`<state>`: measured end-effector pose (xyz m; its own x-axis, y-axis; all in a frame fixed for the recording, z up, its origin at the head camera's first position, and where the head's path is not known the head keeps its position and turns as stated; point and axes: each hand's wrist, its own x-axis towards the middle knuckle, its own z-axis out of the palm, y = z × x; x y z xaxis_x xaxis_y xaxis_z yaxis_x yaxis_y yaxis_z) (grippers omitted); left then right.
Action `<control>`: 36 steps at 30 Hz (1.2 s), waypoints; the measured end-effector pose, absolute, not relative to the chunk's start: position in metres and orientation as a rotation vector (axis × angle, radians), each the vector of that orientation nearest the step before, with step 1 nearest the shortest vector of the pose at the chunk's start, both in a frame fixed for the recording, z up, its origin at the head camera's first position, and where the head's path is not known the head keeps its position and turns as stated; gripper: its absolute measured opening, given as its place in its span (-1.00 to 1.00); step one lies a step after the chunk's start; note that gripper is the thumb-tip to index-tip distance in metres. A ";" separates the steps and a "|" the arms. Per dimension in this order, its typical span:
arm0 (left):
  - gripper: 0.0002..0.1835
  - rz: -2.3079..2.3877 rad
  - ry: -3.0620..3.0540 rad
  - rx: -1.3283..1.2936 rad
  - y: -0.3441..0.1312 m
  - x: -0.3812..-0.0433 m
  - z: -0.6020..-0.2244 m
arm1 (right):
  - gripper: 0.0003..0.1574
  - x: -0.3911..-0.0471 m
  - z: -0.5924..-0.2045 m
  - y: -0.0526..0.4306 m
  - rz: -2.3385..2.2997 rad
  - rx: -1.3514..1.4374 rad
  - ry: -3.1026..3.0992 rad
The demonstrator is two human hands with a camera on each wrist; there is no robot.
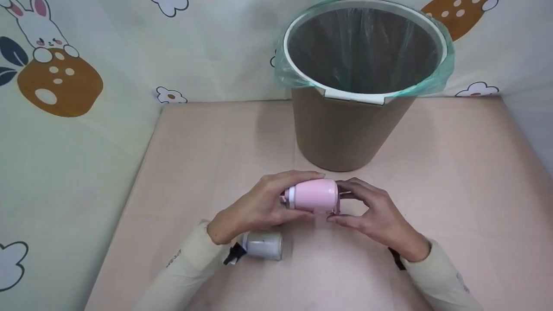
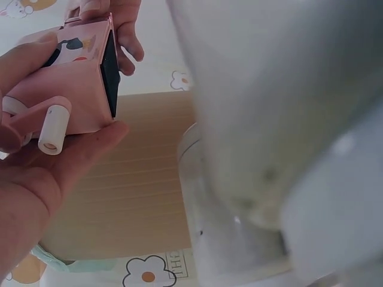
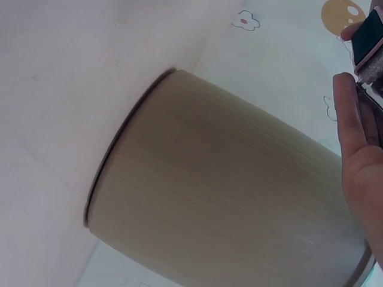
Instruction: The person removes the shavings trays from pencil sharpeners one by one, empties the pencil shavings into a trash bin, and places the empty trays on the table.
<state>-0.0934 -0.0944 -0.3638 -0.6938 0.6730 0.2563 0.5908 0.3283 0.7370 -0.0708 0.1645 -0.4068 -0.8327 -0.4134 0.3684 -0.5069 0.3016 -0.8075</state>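
Observation:
My left hand (image 1: 268, 201) grips a pink hand-crank pencil sharpener (image 1: 315, 195), held sideways above the table. Its crank arm ends in a white knob (image 2: 54, 130), close to the left palm, in the left wrist view. At the sharpener's right end, my right hand (image 1: 376, 211) pinches with thumb below and fingers above. In the right wrist view, the right fingers (image 3: 352, 116) lie along a dark-edged part (image 3: 371, 104) beside the sharpener's dark green end (image 3: 367, 37); I cannot tell what that part is. Below the left wrist lies a pale translucent jar (image 1: 264, 245) on its side.
A tall brown bin (image 1: 345, 134) with a green liner bag (image 1: 447, 65) stands just beyond the hands. The pink table (image 1: 207, 142) meets a printed backdrop (image 1: 216, 56) behind it and another at the left.

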 end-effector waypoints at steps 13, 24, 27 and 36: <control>-0.31 1.368 2.502 1.123 -0.102 -0.094 -0.364 | -0.26 -0.071 -0.407 0.176 1.608 0.812 -2.418; -0.30 1.415 2.492 1.089 -0.108 -0.093 -0.365 | -0.22 -0.069 -0.405 0.182 1.571 0.785 -2.440; -0.29 1.420 2.493 1.085 -0.109 -0.093 -0.365 | -0.21 -0.069 -0.405 0.182 1.574 0.783 -2.430; -0.27 1.419 2.501 1.030 -0.109 -0.093 -0.368 | -0.18 -0.069 -0.407 0.182 1.625 0.783 -2.386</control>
